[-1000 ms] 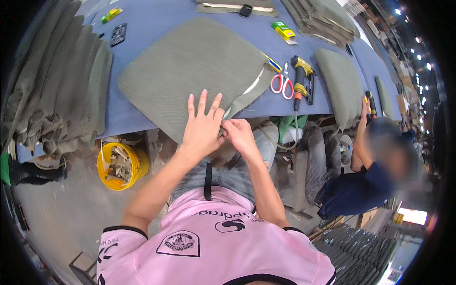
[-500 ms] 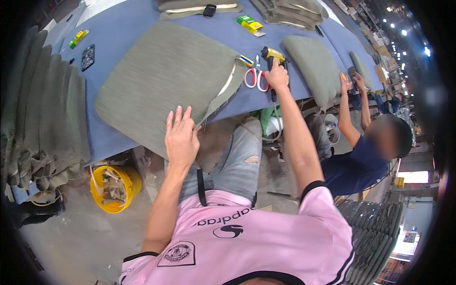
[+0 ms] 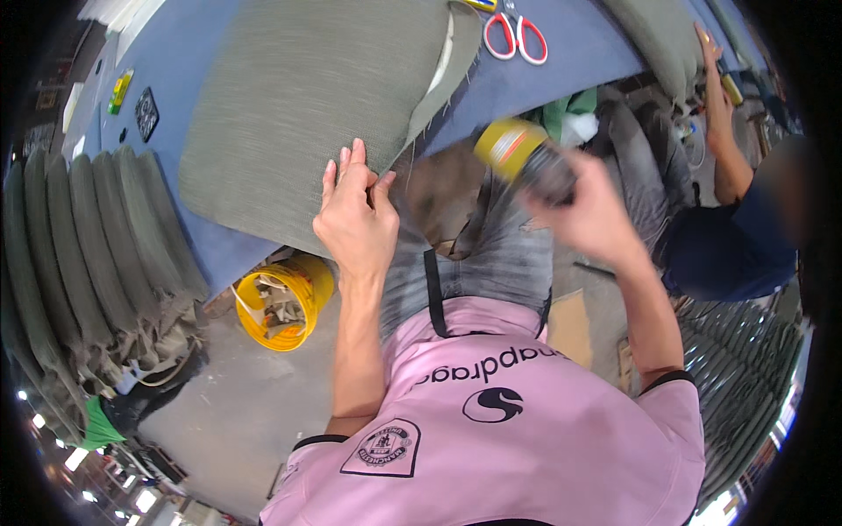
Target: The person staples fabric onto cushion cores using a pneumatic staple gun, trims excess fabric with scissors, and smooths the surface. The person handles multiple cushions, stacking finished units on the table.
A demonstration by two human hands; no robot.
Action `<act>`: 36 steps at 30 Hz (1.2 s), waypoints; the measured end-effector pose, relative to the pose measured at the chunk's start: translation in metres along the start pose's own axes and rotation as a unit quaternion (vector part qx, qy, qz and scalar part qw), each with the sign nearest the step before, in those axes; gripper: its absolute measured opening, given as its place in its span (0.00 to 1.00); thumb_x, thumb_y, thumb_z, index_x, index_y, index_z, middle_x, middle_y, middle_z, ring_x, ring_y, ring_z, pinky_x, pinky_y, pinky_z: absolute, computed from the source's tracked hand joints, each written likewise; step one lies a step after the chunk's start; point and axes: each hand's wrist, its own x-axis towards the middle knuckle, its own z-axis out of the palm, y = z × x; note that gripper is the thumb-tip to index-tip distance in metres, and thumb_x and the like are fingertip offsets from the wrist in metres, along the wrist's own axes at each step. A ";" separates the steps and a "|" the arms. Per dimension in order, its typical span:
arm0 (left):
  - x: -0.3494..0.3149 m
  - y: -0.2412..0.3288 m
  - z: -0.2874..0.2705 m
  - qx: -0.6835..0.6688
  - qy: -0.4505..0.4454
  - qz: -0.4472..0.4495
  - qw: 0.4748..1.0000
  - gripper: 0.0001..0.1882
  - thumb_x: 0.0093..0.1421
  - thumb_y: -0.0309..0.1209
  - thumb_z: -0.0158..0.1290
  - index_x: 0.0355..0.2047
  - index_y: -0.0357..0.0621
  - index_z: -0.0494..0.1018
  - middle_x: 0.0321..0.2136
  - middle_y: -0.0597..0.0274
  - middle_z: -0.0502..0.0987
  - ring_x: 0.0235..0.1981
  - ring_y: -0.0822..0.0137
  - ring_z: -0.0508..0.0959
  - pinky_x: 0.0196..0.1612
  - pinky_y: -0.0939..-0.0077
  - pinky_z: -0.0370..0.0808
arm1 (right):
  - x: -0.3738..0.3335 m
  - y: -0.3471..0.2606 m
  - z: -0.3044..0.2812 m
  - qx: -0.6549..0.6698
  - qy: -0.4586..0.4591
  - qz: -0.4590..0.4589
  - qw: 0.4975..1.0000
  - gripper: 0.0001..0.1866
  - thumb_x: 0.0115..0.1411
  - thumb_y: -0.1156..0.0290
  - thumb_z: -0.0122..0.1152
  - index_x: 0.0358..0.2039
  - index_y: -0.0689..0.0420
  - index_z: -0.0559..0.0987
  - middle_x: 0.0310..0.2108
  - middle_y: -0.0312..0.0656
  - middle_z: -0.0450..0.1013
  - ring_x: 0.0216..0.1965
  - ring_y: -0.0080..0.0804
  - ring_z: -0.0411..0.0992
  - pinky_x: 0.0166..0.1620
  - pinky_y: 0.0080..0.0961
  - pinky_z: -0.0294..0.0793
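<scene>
Head view: left hand [image 3: 358, 219] touches near edge of grey-green pad [image 3: 298, 114] on blue bench [image 3: 180, 66]; cannot tell if grip pinches it. Right hand [image 3: 595, 212], blurry, has grip clamped round yellow-and-black tool [image 3: 510, 149], in air right of pad. Red-and-white scissors [image 3: 515, 21] on bench. Yellow bucket [image 3: 323, 279] lower down.

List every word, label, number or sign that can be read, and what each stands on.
Pink shirt, chest: large black lettering, partly readable; wording not copied here.
Shield-shaped badge on the shirt: small lettering, not copied here.
Yellow-and-black tool in the right hand: label blurred, unreadable.
Small green-and-yellow packet on the table: any print too small to read.
</scene>
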 end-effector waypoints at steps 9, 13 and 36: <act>0.020 -0.011 -0.014 -0.021 -0.080 0.020 0.996 0.11 0.59 0.26 0.72 0.30 0.37 0.78 0.57 0.44 0.86 0.60 0.48 0.86 0.66 0.54 0.82 | -0.016 0.007 0.100 0.116 -0.081 0.000 0.990 0.30 0.50 0.78 0.77 0.54 0.56 0.77 0.35 0.55 0.84 0.39 0.63 0.83 0.39 0.44 0.82; 0.018 -0.013 -0.014 -0.046 -0.092 -0.009 0.995 0.10 0.60 0.24 0.71 0.32 0.34 0.79 0.57 0.49 0.86 0.64 0.48 0.84 0.69 0.56 0.79 | -0.003 0.009 0.098 0.099 -0.101 -0.015 0.990 0.30 0.51 0.77 0.78 0.55 0.56 0.77 0.34 0.54 0.85 0.38 0.61 0.84 0.38 0.44 0.82; -0.004 -0.037 -0.112 0.011 -0.090 0.053 0.994 0.21 0.63 0.20 0.66 0.57 0.42 0.86 0.31 0.53 0.86 0.62 0.49 0.85 0.68 0.53 0.77 | 0.019 -0.010 0.004 -0.087 -0.088 0.009 0.992 0.28 0.52 0.64 0.80 0.53 0.55 0.82 0.35 0.56 0.85 0.41 0.61 0.85 0.45 0.52 0.84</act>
